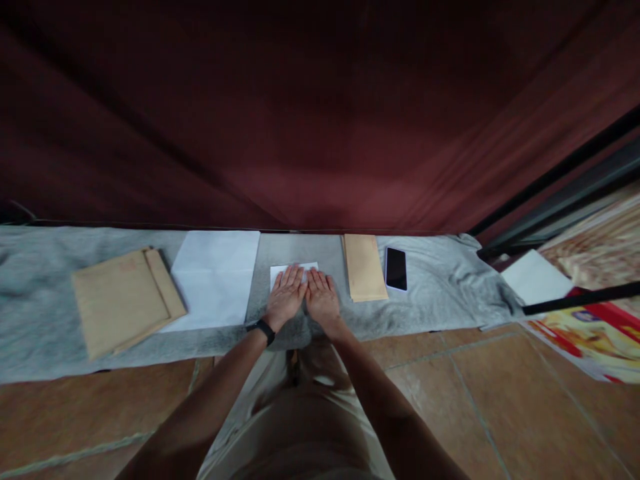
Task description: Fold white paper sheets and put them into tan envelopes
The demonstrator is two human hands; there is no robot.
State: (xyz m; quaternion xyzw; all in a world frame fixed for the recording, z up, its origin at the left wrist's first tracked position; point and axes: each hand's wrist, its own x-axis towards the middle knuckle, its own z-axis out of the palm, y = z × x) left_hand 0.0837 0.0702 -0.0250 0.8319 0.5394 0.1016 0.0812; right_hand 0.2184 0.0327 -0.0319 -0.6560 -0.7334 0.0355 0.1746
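Resting left hand [285, 299] and right hand [323, 302] side by side atop small white paper [275, 271] | opened flat, backs up | covering its near part | right of right hand: brown envelopes [367, 267], then phone [397, 268] | left of left hand: large white sheet [215, 280]

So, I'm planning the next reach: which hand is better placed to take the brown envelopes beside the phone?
Probably the right hand: it lies at the right end of the small white paper, nearer those brown envelopes; the left hand would need to cross it.
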